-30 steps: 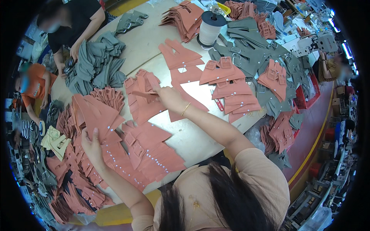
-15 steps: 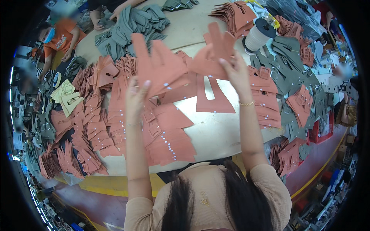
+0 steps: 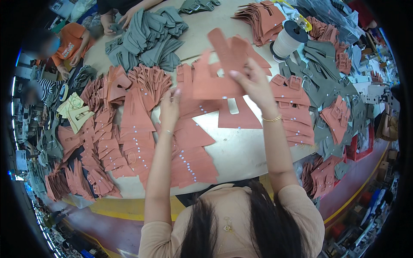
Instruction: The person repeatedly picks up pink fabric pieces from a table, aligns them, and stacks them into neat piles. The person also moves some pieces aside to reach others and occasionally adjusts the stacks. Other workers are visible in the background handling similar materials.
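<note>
Above the middle of the table, my right hand (image 3: 254,86) grips several coral-coloured cut pieces (image 3: 220,84) with slots and strap-like tabs, thumb on top. My left hand (image 3: 170,107) is raised just left of them, its fingers drawn together beside a coral strap with a buckle (image 3: 185,75). Whether anything sits between those fingers is hidden. Below the held pieces, a slotted coral piece (image 3: 241,118) lies flat on the pale table (image 3: 234,159). Overlapping coral pieces with small white stickers (image 3: 195,170) are fanned out nearer to me.
Grey-green pieces (image 3: 150,34) are heaped at the far left, near another person's hands (image 3: 124,19). A white spool (image 3: 289,41) stands at the far right beside a coral stack (image 3: 260,21). Yellow pieces (image 3: 75,111) lie at left; a red crate (image 3: 360,144) is beyond the right edge.
The coral piece between my hands has shifted right, away from my left hand, and now overlaps those in my right hand. My left hand has moved slightly right and lower.
</note>
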Available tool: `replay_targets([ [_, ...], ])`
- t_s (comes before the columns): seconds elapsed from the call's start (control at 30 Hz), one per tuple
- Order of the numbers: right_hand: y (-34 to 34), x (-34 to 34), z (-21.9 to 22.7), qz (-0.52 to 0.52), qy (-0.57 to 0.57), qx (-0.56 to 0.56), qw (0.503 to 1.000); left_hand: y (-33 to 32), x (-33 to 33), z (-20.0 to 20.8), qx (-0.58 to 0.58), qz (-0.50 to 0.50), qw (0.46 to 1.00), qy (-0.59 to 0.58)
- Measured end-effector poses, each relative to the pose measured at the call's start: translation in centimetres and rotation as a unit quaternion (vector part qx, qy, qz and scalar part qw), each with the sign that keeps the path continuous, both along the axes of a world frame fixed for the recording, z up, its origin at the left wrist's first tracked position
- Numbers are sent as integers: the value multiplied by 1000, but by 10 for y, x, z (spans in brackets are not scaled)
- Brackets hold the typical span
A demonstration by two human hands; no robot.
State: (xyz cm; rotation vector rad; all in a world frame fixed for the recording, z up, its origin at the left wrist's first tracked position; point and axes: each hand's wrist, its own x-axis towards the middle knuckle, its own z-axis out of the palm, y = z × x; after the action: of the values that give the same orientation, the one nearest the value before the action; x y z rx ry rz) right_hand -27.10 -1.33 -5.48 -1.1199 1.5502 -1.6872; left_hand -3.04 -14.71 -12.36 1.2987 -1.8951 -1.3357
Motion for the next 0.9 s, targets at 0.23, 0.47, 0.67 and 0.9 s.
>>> replay_targets([
  [0.23, -38, 28, -85, 18, 42, 297, 954, -5, -1, -4, 417, 16, 891, 180],
  [0.47, -26, 22, -98, -4, 130, 277, 952, -14, -7, -18, 363, -10, 920, 150],
  [0.67, -9, 28, -82, -6, 176, 322, 930, -18, -5, -25, 380, -23, 916, 125],
  [0.9, -22, 27, -92, -14, -222, 246, 943, -14, -11, -9, 391, -13, 908, 150],
])
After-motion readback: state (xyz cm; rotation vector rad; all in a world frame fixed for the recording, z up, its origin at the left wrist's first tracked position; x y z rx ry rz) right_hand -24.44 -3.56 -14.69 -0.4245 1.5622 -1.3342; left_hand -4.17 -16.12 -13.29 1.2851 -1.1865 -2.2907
